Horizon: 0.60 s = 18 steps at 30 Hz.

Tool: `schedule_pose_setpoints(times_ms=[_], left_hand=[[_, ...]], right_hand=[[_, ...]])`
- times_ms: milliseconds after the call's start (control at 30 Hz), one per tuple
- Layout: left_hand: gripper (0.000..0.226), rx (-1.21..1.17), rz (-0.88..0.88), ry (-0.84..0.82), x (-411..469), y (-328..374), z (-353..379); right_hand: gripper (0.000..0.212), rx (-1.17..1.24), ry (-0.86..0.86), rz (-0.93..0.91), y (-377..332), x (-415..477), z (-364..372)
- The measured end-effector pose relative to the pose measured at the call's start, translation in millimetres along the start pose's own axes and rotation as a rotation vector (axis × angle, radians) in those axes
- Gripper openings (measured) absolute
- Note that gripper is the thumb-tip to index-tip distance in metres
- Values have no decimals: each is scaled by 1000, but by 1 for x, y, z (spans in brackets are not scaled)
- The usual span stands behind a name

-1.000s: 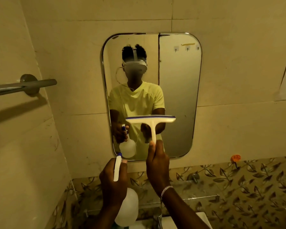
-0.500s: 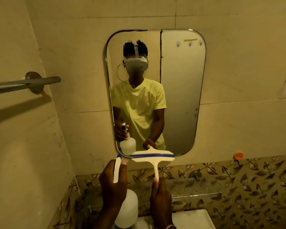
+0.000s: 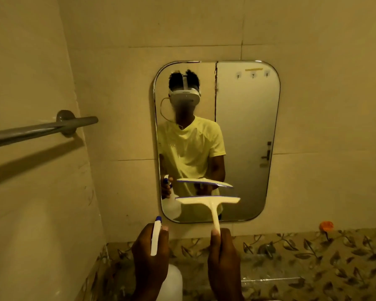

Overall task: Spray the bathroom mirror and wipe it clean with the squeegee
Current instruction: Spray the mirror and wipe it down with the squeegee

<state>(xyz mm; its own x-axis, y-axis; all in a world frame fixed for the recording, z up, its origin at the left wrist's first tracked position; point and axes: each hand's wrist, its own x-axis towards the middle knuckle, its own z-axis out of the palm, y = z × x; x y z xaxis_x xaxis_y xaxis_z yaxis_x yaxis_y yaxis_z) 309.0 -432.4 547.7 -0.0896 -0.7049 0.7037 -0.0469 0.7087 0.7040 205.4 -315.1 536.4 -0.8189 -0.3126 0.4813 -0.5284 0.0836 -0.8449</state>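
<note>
A rounded rectangular mirror point(image 3: 248, 127) hangs on the beige tiled wall. My right hand point(image 3: 224, 263) grips the handle of a white squeegee point(image 3: 208, 202) with a blue-edged blade, held level in front of the mirror's lower part. Whether the blade touches the glass I cannot tell. My left hand point(image 3: 150, 263) holds a white spray bottle point(image 3: 156, 237) with a blue nozzle tip, below the mirror's lower left corner. Both tools and a person in a yellow shirt show as reflections in the glass.
A metal towel bar point(image 3: 41, 129) juts from the left wall at shoulder height. A leaf-patterned tile band point(image 3: 313, 268) runs under the mirror, with a tap point(image 3: 267, 249) and an orange item point(image 3: 326, 225) on the wall. A glass shelf edge point(image 3: 271, 279) lies at the bottom.
The squeegee went from mid-mirror down to the mirror's bottom edge, and now sits a little higher again. The view has tilted up, so the mirror appears lower. The spray bottle stays put.
</note>
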Motion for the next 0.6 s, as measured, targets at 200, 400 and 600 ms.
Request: schedule_pose_setpoints(times_ms=[200,400,600], left_hand=[[19,-18,41,17,7,4,3],[11,-19,3,-10,8,7,5],[11,-17,-12,-6,11,6,4]], right_hand=[[19,218,78,-245,-130,103,-18],[34,283,102,-392,-234,179,-18],[36,215,162,-403,-264,197,-1]])
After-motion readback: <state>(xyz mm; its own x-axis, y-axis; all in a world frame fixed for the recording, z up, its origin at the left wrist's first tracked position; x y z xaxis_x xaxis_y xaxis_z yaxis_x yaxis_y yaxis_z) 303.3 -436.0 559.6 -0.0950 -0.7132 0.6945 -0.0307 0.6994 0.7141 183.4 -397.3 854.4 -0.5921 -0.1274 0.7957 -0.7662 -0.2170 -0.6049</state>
